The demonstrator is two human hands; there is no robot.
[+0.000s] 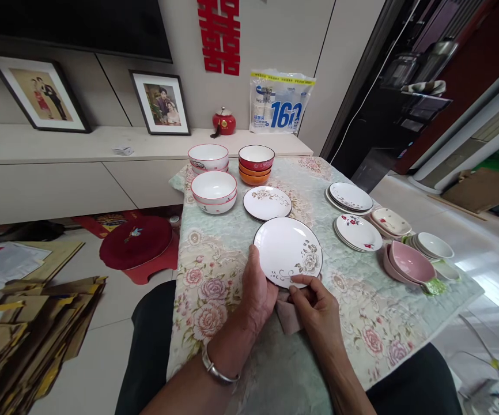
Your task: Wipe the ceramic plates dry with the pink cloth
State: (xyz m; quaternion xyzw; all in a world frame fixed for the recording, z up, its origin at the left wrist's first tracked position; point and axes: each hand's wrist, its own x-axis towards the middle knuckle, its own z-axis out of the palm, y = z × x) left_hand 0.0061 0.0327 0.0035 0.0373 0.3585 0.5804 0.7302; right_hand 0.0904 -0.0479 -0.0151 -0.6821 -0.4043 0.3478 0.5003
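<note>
A white plate (pixel 286 248) with a dark rim and a grey-brown flower print is held up over the near part of the table. My left hand (pixel 258 285) grips it from the left, thumb along the rim and fingers underneath. At the lower right rim, my right hand (pixel 318 308) is closed, with its index finger at the plate's edge. A brownish-pink cloth (pixel 290 317) hangs between the hands, bunched under the right fingers; part of it is hidden. Just behind lies a similar flowered plate (pixel 267 203), apparently on another.
White bowls (pixel 214 187) and red and orange bowls (pixel 256 157) are stacked at the back. Plate stacks (pixel 357 232), pink bowls (pixel 411 262) and small green-white bowls (pixel 435 245) stand on the right. A red stool (pixel 137 242) and flattened cardboard (pixel 29 334) are left of the table.
</note>
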